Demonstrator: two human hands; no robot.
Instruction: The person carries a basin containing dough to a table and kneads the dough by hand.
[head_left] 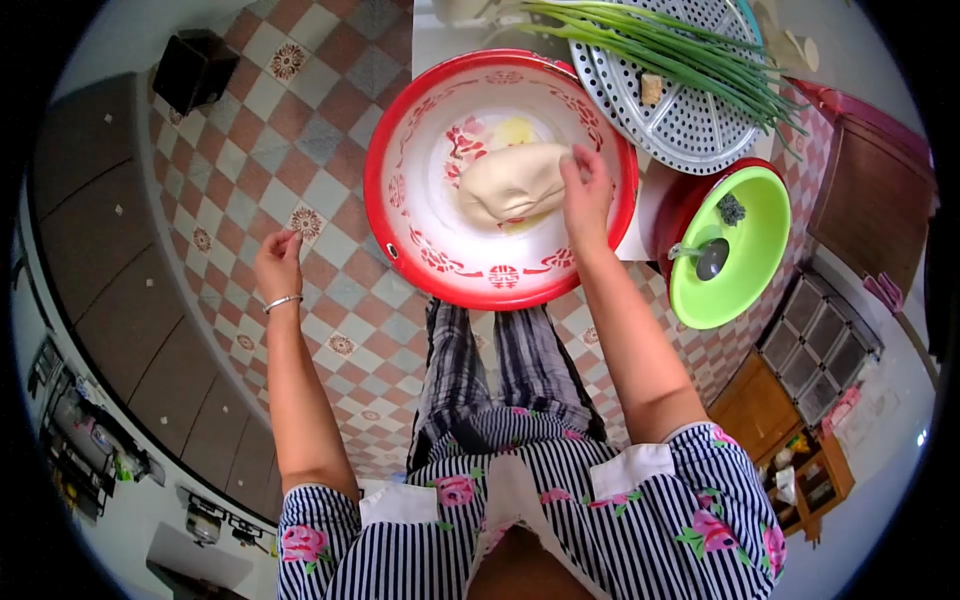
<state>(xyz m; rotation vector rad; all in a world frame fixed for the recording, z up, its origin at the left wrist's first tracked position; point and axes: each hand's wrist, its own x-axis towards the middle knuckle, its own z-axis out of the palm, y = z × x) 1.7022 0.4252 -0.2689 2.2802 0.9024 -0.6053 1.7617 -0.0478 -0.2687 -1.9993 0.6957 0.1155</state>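
Note:
A pale, smooth lump of dough [512,184] lies in a large red-rimmed enamel basin [503,290] with red patterns inside. My right hand [587,190] is over the basin's right side, its fingertips at the dough's right end; the fingers are bent together, and whether they pinch any dough is hard to make out. Away to the left of the basin, above the tiled floor, my left hand [280,262] has its fingers drawn together with nothing visible in them. A bracelet is on the left wrist.
Green onions [670,55] lie across perforated metal steamer trays [680,135] at the upper right, beside a small brown piece [651,89]. Below them, a green bowl [757,260] holds a dark ladle [711,258] and a scouring pad [731,209]. A black bin [194,72] stands upper left.

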